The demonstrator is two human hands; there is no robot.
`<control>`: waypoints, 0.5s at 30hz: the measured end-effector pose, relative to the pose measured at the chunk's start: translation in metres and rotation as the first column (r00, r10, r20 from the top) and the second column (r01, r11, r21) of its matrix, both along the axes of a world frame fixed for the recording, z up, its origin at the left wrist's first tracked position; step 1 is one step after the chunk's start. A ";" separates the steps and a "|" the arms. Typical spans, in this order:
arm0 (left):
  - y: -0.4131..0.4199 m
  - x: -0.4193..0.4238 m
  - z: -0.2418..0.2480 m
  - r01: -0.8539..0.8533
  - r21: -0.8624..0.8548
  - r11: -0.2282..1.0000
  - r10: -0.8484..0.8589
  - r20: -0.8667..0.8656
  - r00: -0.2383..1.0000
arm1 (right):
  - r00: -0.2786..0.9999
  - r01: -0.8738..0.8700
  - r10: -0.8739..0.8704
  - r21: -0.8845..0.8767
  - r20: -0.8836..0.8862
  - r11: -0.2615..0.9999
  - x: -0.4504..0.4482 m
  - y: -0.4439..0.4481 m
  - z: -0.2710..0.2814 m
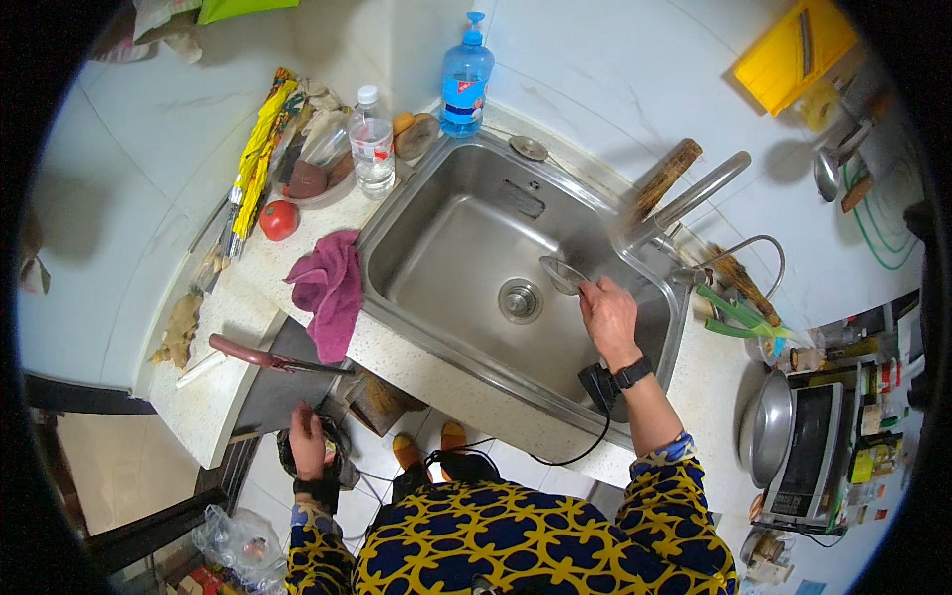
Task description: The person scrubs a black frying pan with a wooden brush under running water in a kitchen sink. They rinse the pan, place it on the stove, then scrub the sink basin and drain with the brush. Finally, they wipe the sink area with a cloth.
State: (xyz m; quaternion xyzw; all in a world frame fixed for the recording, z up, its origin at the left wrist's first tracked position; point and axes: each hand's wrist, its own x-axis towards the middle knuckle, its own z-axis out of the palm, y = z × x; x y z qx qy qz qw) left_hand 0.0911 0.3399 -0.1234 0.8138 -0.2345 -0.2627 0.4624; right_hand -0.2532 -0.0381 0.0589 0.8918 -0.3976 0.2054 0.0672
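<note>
My right hand grips a small round sink strainer by its edge, tilted above the stainless steel sink. The metal drain lies just left of the strainer, in the sink's floor. Lower left, my left hand hangs apart from the counter with nothing seen in it, over a black-lined waste bin. Beyond this hand, a pan handle sticks out over the counter gap. A purple cloth drapes over the counter edge at the sink's left side.
A curved faucet rises at the sink's right rear. Blue soap bottle, clear plastic bottle, tomato and ginger line the left counter. Right of the sink are green onions and a metal basin.
</note>
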 end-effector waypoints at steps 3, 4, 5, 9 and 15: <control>0.086 0.003 -0.060 0.172 0.454 0.874 -0.269 0.157 0.950 | 0.999 0.022 -0.022 0.011 -0.026 1.000 -0.002 0.002 -0.005; 0.119 -0.002 -0.079 0.249 0.396 0.884 -0.300 0.072 0.951 | 1.000 0.019 -0.019 0.019 -0.018 1.000 -0.003 0.002 -0.007; 0.147 0.001 -0.095 0.449 0.674 0.587 -0.595 -0.017 0.804 | 1.000 0.022 -0.022 0.023 -0.014 1.000 -0.003 0.003 -0.009; 0.238 -0.024 -0.125 0.153 0.707 0.691 0.207 -0.396 0.895 | 1.000 0.027 -0.027 0.055 0.005 0.998 -0.004 0.004 -0.017; 0.247 -0.049 -0.094 -0.211 0.665 0.717 0.574 -0.390 0.720 | 0.999 0.006 -0.009 0.084 0.035 0.996 -0.006 0.001 -0.030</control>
